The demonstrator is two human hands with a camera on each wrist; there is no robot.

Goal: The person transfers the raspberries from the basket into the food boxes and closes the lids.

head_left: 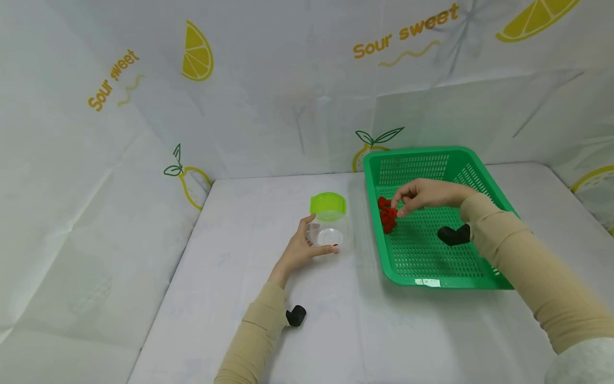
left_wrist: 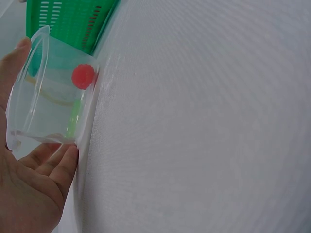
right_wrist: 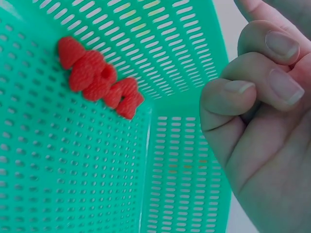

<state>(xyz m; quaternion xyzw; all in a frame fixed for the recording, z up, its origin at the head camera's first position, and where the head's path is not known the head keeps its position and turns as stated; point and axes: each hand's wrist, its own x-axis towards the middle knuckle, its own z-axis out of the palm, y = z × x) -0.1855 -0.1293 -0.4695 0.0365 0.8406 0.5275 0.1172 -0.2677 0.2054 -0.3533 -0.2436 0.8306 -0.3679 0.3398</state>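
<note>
A clear plastic cup [head_left: 346,234] stands on the white table, its side gripped between the thumb and fingers of my left hand [head_left: 298,249]. One red raspberry [left_wrist: 83,76] shows through its wall near the bottom in the left wrist view. Over the left part of a green slotted basket [head_left: 438,281], my right hand [head_left: 422,193] reaches down with thumb and forefinger at a cluster of raspberries [right_wrist: 95,77]. The other fingers curl toward the palm. Both reaching fingertips fall outside the right wrist view, and I cannot tell whether they pinch a berry.
Just beyond the cup lies a bright green lid [head_left: 328,202]. The basket stands to the right of both. Behind the white table [head_left: 201,298] rises a pale sheet [head_left: 288,96] printed with lemons. A black wrist camera [head_left: 296,316] sticks out from the left sleeve.
</note>
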